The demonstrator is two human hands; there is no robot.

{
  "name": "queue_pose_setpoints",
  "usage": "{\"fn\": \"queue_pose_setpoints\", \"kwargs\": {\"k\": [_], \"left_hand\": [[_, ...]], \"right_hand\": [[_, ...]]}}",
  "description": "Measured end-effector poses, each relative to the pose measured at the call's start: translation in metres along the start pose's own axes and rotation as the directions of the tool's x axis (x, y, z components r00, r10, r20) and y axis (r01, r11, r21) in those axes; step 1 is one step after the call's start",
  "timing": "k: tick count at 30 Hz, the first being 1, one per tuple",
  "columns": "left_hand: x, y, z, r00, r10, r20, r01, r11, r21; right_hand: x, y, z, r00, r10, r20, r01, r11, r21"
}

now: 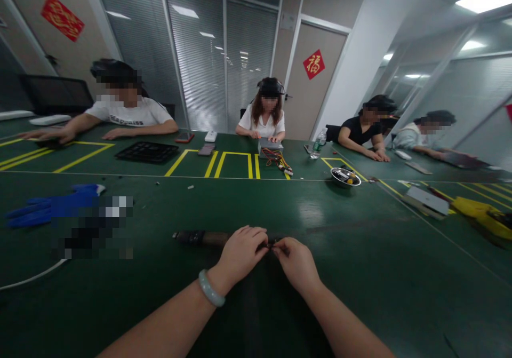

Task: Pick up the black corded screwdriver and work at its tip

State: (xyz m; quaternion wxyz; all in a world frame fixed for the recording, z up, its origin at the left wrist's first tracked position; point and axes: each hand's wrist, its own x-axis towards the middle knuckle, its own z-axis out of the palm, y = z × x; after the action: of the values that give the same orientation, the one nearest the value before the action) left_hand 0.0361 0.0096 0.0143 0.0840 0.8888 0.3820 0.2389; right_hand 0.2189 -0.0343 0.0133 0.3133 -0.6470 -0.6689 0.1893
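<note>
A long dark rod-like object (214, 238) lies across the green table in front of me, its left end sticking out past my fingers. My left hand (245, 248) is closed over the right part of this object, palm down. Close beside it, my right hand (294, 256) has its thumb and fingers pinched at the object's right end. Whatever small piece may be between those fingertips is too small to make out. The fingertips of both hands nearly meet.
Blue gloves (60, 206) and a pixelated item with a white cable lie left. Ahead are a black tray (146, 152), a metal bowl (345, 177) with small parts, and a bottle (319, 143). A grey box (427, 202) and yellow item (482, 216) lie right. Several people sit opposite.
</note>
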Motion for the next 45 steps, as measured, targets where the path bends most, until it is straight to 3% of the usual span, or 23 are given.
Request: {"fn": "queue_pose_setpoints", "kwargs": {"k": [7,14,23,30,33,37,45], "left_hand": [[0.001,0.005,-0.002,0.998,-0.052,0.025,0.052,0.999,0.003],[0.001,0.005,-0.002,0.997,-0.069,0.028,0.07,0.997,-0.027],[0.001,0.005,-0.002,0.995,-0.091,0.036,0.092,0.995,-0.025],[0.002,0.003,0.0,0.995,-0.088,0.047,0.089,0.996,-0.016],[0.0,0.003,-0.001,0.995,-0.086,0.042,0.087,0.996,-0.02],[-0.001,0.002,0.0,0.997,-0.07,0.034,0.072,0.997,-0.034],[-0.003,0.008,-0.01,0.997,0.051,-0.063,-0.055,0.996,-0.071]], "right_hand": [[0.0,-0.002,-0.001,0.999,-0.049,-0.018,0.049,0.999,-0.007],[0.002,-0.002,-0.001,0.986,-0.16,0.037,0.165,0.958,-0.237],[0.003,0.006,0.002,0.913,-0.378,0.155,0.4,0.751,-0.525],[0.012,0.024,0.007,0.832,-0.517,0.2,0.519,0.602,-0.607],[0.016,0.026,0.009,0.818,-0.513,0.258,0.555,0.591,-0.585],[0.022,0.023,0.008,0.837,-0.426,0.343,0.544,0.595,-0.591],[0.024,0.016,0.006,0.836,-0.4,0.376,0.544,0.515,-0.662]]}}
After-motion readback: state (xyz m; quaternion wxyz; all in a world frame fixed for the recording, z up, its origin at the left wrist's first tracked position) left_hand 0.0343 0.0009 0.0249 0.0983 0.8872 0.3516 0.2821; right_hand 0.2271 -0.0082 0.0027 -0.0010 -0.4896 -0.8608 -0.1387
